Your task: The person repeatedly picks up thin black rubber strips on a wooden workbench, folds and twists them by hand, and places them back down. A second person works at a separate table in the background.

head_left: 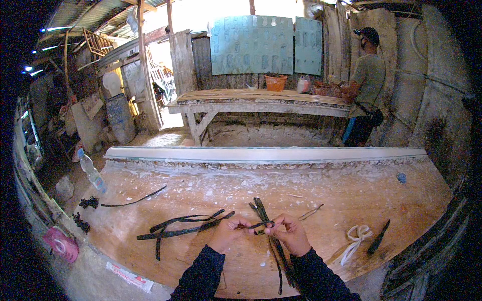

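My left hand [232, 232] and my right hand [289, 234] are close together over the table, fingers pinched. Between them is a bundle of long, flat black strips [279, 253] lying lengthwise on the board. A thin black strip [260, 224] crosses the bundle as a small loop, with both hands gripping it. Left of my left hand lies a loose pile of black strips [175, 233]. A single black strip [134, 199] rests farther left. What the strips are made of I cannot tell.
The wooden table [321, 273] has a raised white edge [271, 154] at the back. On it are a plastic bottle [91, 173], black knotted bundles [89, 202], a white cord [355, 240], a dark pointed tool [379, 237] and a blue lump [401, 177]. A person [369, 80] stands at the far bench [226, 107].
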Demonstrator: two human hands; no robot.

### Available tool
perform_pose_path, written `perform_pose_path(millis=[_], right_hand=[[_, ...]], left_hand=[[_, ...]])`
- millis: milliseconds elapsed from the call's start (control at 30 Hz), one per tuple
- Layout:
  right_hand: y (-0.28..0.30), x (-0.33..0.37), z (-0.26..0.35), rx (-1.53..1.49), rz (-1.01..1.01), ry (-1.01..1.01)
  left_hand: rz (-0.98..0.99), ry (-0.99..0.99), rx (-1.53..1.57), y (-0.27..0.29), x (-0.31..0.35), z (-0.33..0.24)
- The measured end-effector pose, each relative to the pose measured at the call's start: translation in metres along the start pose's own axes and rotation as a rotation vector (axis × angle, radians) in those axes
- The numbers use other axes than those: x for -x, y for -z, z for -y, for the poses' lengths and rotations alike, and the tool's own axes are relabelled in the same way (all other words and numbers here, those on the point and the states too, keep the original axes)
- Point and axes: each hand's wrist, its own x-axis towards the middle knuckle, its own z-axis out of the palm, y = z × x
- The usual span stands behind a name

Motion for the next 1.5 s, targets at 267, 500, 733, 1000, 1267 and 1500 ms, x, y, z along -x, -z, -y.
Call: perform_pose_path(millis=[267, 500, 733, 1000, 1267, 1500], right_hand=[[0.015, -0.010, -0.003, 1.064, -0.437, 0.643], [0.010, -0.018, -0.012, 0.964, -0.437, 0.394], [0.009, -0.015, -0.006, 0.725, -0.469, 0.421], [0.005, -0.005, -0.010, 0.207, 0.189, 0.091], [-0.006, 0.000, -0.007, 0.153, 0.569, 0.118], [0.000, 0.000, -0.003, 0.039, 0.402, 0.023]], left_hand=[[0.468, 0.004, -0.166, -0.017, 0.004, -0.003], [0.420, 0.002, -0.392, -0.024, 0.012, -0.029], [0.018, -0.049, -0.308, -0.012, 0.005, -0.023], [-0.487, 0.001, -0.177, 0.002, -0.006, -0.003], [-0.464, 0.049, -0.207, 0.006, -0.005, 0.001], [-0.337, 0.086, -0.036, -0.001, -0.003, -0.004]])
